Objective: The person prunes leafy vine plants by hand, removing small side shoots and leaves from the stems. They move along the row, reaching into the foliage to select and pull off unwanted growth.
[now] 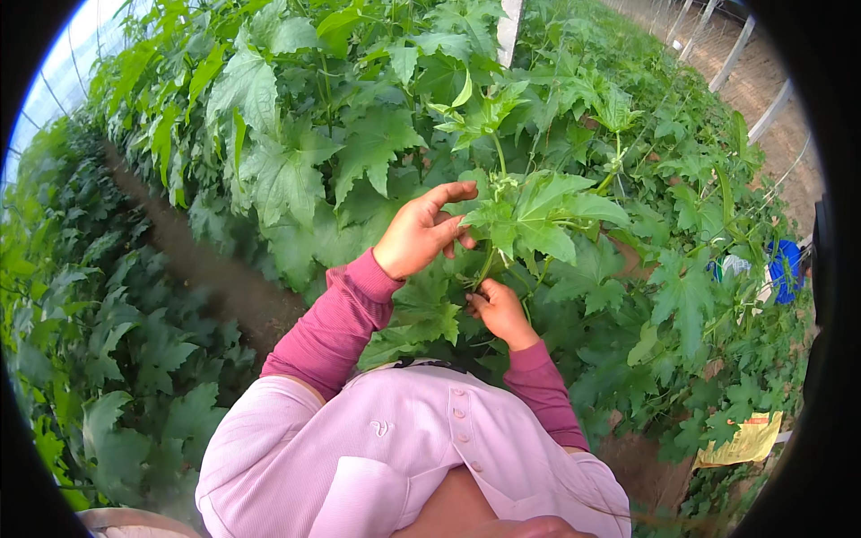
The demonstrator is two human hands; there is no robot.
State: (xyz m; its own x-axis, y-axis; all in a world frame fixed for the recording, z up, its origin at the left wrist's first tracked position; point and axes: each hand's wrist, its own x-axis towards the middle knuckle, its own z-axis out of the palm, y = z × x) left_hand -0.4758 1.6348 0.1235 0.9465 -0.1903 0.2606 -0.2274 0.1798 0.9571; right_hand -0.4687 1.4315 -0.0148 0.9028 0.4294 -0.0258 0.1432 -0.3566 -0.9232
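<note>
A green vine with broad, lobed leaves climbs in front of me. My right hand (501, 313) pinches the lower part of its stem (485, 265) between thumb and fingers, partly hidden from view. Higher up, my left hand (430, 228) is beside the same shoot, fingers apart and curved, with nothing seen in it. Its thumb is close to the edge of a bright green leaf (538, 212); whether they touch I cannot tell. Small buds or tendrils (504, 185) cluster on the stem just right of the left fingertips. Above them rises the shoot's leafy tip (488, 118).
Dense leafy rows stand ahead and on both sides, with a dirt path (208, 259) at left. A pale post (509, 30) rises behind the vine. At right lie a blue object (784, 271) and a yellow printed sack (740, 440). A rounded rim (134, 521) shows at lower left.
</note>
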